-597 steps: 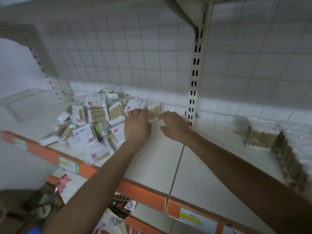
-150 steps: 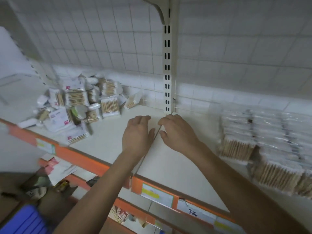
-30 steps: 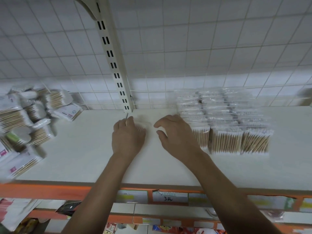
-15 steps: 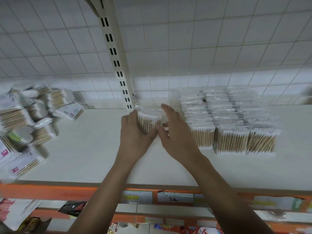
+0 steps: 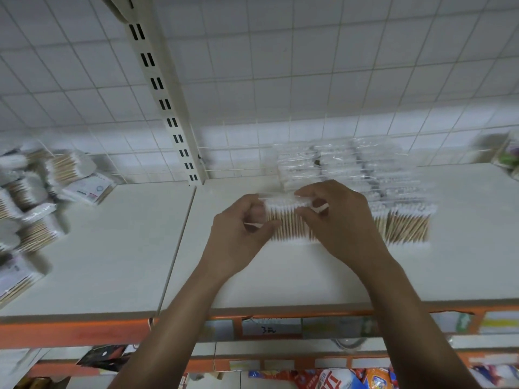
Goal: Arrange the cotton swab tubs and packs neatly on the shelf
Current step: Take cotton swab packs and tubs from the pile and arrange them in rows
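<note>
left hand [image 5: 238,234] and right hand [image 5: 341,223] pinch a clear swab pack [image 5: 286,219], front left of the neat rows [image 5: 365,175]. a loose heap [image 5: 33,197] of packs lies well left of them.

The shelf board [image 5: 112,262] is a flat off-white. Its front strip [image 5: 70,331] is bright orange and set with white price labels [image 5: 500,322], one of them banded in yellow. Behind, the wall tiles [image 5: 309,66] are white, crossed by a grey grid of grout. The upright post [image 5: 165,108] is cream with paired black slots running down it. The lone pack [image 5: 286,220] out front shows tan sticks with white tips under clear film, and the rows of packs [image 5: 393,192] beside it match. The heap of packs [image 5: 28,206] on the left mixes tan and white, with a touch of red on one label. Down below, the lower-shelf goods [image 5: 337,379] are red, blue and orange.
</note>
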Demonstrator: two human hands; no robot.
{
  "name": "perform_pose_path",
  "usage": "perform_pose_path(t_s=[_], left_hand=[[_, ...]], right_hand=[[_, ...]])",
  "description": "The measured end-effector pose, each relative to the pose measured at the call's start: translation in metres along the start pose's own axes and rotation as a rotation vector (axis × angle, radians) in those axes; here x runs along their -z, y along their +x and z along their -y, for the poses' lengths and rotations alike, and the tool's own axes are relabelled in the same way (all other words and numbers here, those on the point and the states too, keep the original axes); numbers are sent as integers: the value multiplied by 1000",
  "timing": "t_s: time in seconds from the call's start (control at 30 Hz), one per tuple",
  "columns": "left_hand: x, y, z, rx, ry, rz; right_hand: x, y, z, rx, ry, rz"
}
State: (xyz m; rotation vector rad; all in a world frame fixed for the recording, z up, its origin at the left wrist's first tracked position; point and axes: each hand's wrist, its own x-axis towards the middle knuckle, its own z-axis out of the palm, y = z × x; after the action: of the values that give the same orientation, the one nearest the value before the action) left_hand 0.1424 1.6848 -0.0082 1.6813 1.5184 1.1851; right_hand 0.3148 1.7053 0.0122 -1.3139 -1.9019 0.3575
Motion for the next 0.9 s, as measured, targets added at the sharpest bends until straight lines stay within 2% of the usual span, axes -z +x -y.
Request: perform_pose_path(t_s=[0.27,0.9], left_hand=[[-23,-3,-3,18,86,140],[-42,2,-8,-42,235,51]], right_hand=[[18,-10,-20,-27,-190,132],[29,-15,-34,-27,-237,195]])
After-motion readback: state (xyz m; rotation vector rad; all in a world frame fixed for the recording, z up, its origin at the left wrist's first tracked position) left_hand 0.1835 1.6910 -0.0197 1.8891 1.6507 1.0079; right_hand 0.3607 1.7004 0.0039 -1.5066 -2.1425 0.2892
